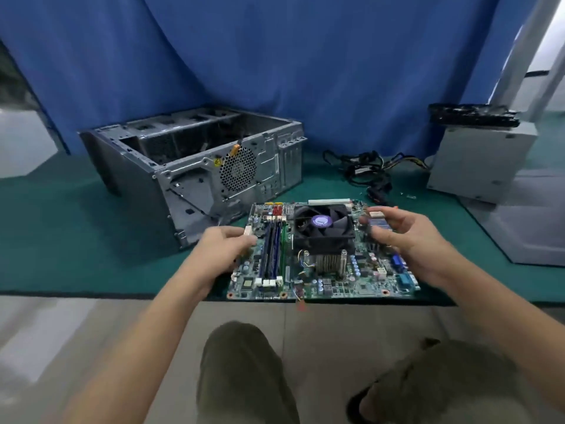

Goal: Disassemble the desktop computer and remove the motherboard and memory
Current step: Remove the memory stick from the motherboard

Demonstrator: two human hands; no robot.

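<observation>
The green motherboard (339, 280) lies flat on the green mat near the table's front edge. A black CPU fan on a finned heatsink (322, 228) sits at its middle. The memory (283, 246) stands in long slots left of the fan. My left hand (224, 249) grips the board's left edge with curled fingers. My right hand (403, 237) hovers over the board's right side, thumb and fingers loosely spread and holding nothing. The computer case (189, 166) lies on its side behind the board, open on top and looking hollow.
A tangle of black cables (368, 171) lies behind the board on the mat (61, 240). At the right stands a grey metal box (480, 160) with a black part (472, 114) on top. A blue curtain hangs behind. My knees are below the table edge.
</observation>
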